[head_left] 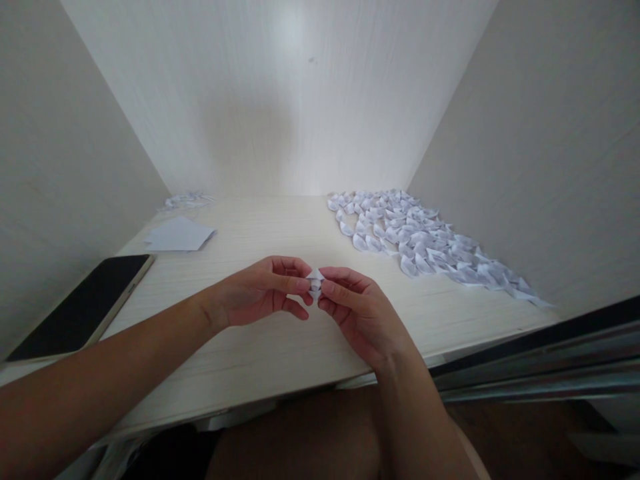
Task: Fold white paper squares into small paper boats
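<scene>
A small folded white paper piece (pixel 315 283) is held between both hands above the middle of the pale table. My left hand (pixel 273 288) pinches its left side between thumb and fingers, with the lower fingers curled loosely. On its right side, the thumb and fingers of my right hand (pixel 357 308) grip it. The fingertips hide parts of the paper's edges. Many small folded white paper pieces (pixel 417 240) lie heaped at the right and back right of the table.
Flat white paper sheets (pixel 180 235) lie at the left, with white paper scraps (pixel 187 200) behind them. A dark tablet-like device (pixel 80 307) rests at the front left. Panels enclose the table (pixel 250 360) at the back and sides.
</scene>
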Tool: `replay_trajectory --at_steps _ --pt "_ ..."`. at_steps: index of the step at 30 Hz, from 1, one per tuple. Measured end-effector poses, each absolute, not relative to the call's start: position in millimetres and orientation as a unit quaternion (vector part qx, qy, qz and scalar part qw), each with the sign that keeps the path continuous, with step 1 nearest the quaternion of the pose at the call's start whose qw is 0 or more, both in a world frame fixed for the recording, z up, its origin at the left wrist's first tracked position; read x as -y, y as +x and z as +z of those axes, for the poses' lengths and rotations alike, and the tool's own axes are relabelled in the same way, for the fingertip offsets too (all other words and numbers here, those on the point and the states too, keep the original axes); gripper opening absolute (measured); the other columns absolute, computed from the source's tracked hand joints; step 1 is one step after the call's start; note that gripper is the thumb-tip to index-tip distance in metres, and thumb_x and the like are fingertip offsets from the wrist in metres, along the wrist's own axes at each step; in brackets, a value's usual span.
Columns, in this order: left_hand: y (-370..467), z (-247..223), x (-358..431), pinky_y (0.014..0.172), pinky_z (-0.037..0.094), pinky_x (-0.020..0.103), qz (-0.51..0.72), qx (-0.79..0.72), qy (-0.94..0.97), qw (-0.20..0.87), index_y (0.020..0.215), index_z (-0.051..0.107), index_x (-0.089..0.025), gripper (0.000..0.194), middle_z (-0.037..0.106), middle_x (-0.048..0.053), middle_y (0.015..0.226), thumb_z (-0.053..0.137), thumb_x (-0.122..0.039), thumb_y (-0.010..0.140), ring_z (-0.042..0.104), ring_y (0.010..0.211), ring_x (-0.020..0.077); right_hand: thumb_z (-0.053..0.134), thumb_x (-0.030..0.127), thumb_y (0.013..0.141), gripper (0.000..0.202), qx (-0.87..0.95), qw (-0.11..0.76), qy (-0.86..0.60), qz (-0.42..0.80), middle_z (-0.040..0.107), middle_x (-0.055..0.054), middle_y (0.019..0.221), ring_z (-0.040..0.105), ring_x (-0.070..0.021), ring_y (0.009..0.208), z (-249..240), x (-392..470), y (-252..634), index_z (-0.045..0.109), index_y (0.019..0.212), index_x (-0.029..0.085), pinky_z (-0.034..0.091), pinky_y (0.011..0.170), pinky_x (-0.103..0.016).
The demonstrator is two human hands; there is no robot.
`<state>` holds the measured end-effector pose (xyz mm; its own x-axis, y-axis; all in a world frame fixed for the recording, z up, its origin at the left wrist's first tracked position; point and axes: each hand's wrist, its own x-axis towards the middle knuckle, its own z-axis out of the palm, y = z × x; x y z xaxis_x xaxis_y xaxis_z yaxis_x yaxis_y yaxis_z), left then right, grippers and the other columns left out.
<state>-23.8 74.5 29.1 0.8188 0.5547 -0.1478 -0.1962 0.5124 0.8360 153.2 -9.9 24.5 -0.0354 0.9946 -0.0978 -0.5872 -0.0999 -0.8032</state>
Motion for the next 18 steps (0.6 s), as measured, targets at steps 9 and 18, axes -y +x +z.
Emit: replay_trajectory --at_steps 9,18 --pt "-26.6 28.2 -78.2 0.067 0.063 0.026 0.179 -0.208 0.483 0.831 0.085 0.079 -0.015 0.018 0.077 0.007 0.081 0.09 -0.017 0.07 0.074 0.07 0.0167 0.092 0.025 0.065 0.022 0.342 0.558 -0.365 0.662 0.079 -0.003 0.086 0.07 -0.0137 0.074 26.9 14.7 162.7 0.082 0.084 0.02 0.058 0.07 -0.027" --pt "-29.2 30.2 -83.5 0.069 0.063 0.024 0.147 -0.256 0.522 0.8 0.083 0.082 -0.017 0.015 0.079 0.006 0.078 0.089 -0.015 0.07 0.074 0.068 0.0155 0.089 0.03 0.07 0.018 0.418 0.54 -0.407 0.607 0.078 -0.003 0.085 0.067 -0.0142 0.074 26.4 17.1 170.2 0.082 0.084 0.021 0.055 0.063 -0.025"
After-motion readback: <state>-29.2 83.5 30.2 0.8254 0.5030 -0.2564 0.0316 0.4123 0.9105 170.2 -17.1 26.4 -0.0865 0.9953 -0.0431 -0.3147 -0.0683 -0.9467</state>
